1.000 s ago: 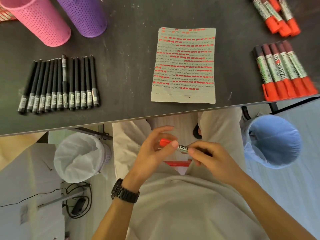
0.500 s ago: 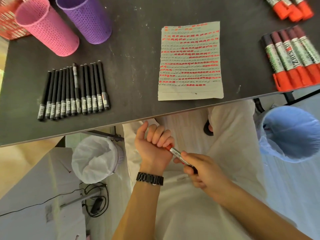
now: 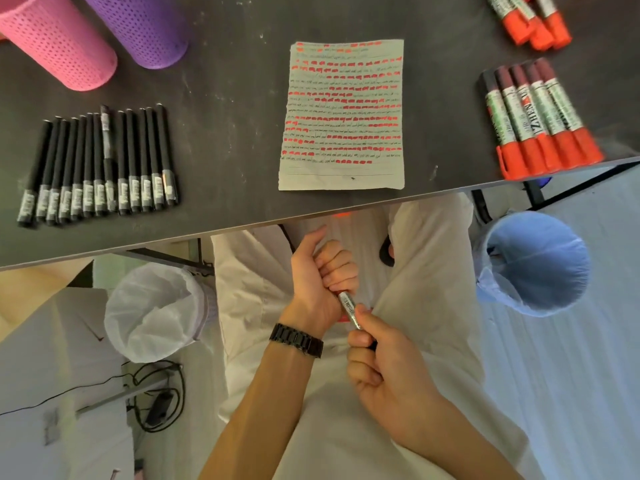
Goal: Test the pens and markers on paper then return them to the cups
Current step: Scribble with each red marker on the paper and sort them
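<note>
**Table** (image 3: 225, 81): dark and matte, scuffed with pale smears. It spans the view beyond both hands. Its near edge passes just ahead of the left knuckles, and its far side is cut off.

**White bin** (image 3: 156, 310), left of the left hand, and **blue bin** (image 3: 533, 265), right of the right hand: both sit below table level and are lined with crinkled film.

**Pink cup** (image 3: 59, 43) and **purple cup** (image 3: 145, 26): perforated plastic cylinders side by side, far ahead and left of the hands. Their rims are cut off by the frame.

**Paper** (image 3: 346, 116): a lined sheet straight ahead of the hands, carrying rows of red dashes and fine dark scribble too small to read.

**Marker row** (image 3: 540, 119): five thick barrels side by side, ahead and right of the right hand. Their orange-red caps are at the table edge.

**Marker cluster** (image 3: 530, 19): farther ahead and right. It is cropped, so the count cannot be told.

**Pens** (image 3: 100, 164): slim, black and parallel, packed in a row ahead and left of the left hand.

**Left hand** (image 3: 318, 278): fisted round one end of the marker (image 3: 348, 306), which hides that end.

**Right hand** (image 3: 384, 368): fingers curled round the other end, thumb along the barrel. Only a short silvery labelled stretch shows between the fists, over the lap.

**Watch** (image 3: 297, 340): a dark link band on the left wrist.
</note>
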A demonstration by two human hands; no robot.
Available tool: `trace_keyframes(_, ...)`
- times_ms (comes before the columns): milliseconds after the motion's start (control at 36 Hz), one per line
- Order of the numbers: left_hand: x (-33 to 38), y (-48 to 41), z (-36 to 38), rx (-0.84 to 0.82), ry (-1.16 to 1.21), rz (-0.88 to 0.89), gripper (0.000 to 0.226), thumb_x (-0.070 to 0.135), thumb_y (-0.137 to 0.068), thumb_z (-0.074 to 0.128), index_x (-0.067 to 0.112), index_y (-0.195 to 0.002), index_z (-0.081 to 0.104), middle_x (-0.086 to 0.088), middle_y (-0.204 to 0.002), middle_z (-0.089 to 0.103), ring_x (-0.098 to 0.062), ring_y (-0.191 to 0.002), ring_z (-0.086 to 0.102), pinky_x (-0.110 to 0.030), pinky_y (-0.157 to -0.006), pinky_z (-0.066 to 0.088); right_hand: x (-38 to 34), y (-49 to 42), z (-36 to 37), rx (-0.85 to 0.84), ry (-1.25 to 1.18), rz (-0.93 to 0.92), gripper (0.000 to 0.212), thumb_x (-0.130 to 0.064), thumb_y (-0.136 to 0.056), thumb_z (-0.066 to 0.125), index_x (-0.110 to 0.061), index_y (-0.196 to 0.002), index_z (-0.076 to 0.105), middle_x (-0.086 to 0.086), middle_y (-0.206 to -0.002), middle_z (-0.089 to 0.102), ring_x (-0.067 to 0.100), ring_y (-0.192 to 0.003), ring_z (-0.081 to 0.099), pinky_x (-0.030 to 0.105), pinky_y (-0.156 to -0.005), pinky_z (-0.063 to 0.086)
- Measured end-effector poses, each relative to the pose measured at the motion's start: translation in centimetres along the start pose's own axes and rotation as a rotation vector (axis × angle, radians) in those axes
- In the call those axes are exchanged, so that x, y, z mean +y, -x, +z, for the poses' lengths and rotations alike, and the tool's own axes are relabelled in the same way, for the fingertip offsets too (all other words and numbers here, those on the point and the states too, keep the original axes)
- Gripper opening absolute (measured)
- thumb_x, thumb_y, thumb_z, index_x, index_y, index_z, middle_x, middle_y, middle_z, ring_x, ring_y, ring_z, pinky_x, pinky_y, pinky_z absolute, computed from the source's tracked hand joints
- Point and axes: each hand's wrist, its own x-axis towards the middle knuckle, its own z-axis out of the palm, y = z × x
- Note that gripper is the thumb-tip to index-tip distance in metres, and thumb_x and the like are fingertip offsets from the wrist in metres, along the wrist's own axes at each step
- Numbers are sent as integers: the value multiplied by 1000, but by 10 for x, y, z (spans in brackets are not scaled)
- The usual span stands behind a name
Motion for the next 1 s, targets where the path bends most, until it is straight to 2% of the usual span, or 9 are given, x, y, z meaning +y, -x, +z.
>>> trace_keyframes(250,-6,-6,9,-12,-50,-37,60,36,-97,43,23,-41,27,10,-37,21,-3,-29,19,-16,-26,16,-6,-1,-2,21,-56,-26,11,-17,-101,56,-8,-100,61,-3,-52,41,3,-33,23,16,-28,21)
trace_keyframes(389,14,-4,15,-27,-138,95,54,31,-95,45,24,-44,29,11,-41,17,-3,-32,19,-16,-30,16,-13,-15,7,-69,28,-39,11,-19,-101,57,-12,-104,65,-4,-54,40,3,-34,23,16,-28,20)
trace_keyframes(500,30,0,14,13,-299,239,50,31,-99,39,24,-49,35,10,-48,23,-6,-39,24,-19,-37,24,-17,-26,10,-155,220,-147,9,-22,-100,61,-15,-96,66,-1,-59,48,5,-38,26,17,-32,23)
trace_keyframes(583,30,6,5,151,-540,320,37,28,-98,51,19,-63,56,2,-62,49,-14,-53,49,-25,-54,43,-20,-32,5,-165,441,-281,9,-25,-97,65,-18,-98,71,3,-63,56,6,-40,31,18,-36,27)
trace_keyframes(667,28,15,-11,259,-902,354,16,33,-91,60,20,-86,69,0,-83,68,-16,-77,65,-30,-69,51,-33,-36,-2,-168,706,-438,6,-31,-94,69,-28,-95,74,2,-66,66,3,-40,43,17,-40,34)
trace_keyframes(750,25,21,-26,330,-1250,331,21,40,-91,56,24,-87,69,12,-70,66,-6,-65,62,-17,-57,46,-51,-40,-15,-144,1054,-642,5,-32,-93,70,-36,-94,73,-3,-71,73,3,-57,64,17,-52,48)
trace_keyframes(833,20,24,-35,319,-1372,279,25,26,-100,53,10,-88,68,12,-56,55,-5,-52,51,-14,-49,39,-71,-42,-30,-157,1412,-740,8,-39,-91,70,-42,-98,69,-14,-77,73,3,-74,69,20,-70,53)
trace_keyframes(917,11,29,-39,259,-1322,247,29,25,-102,55,0,-90,65,8,-57,52,-6,-50,47,-15,-49,39,-89,-43,-37,-203,1501,-705,12,-43,-87,73,-41,-99,70,-18,-85,74,1,-81,69,26,-75,52)
trace_keyframes(1000,3,32,-37,269,-1249,257,35,29,-101,56,-5,-95,64,5,-61,55,-8,-52,48,-15,-50,39,-101,-43,-38,-211,1399,-676,18,-38,-86,77,-38,-101,68,-12,-85,76,4,-76,70,29,-74,55)
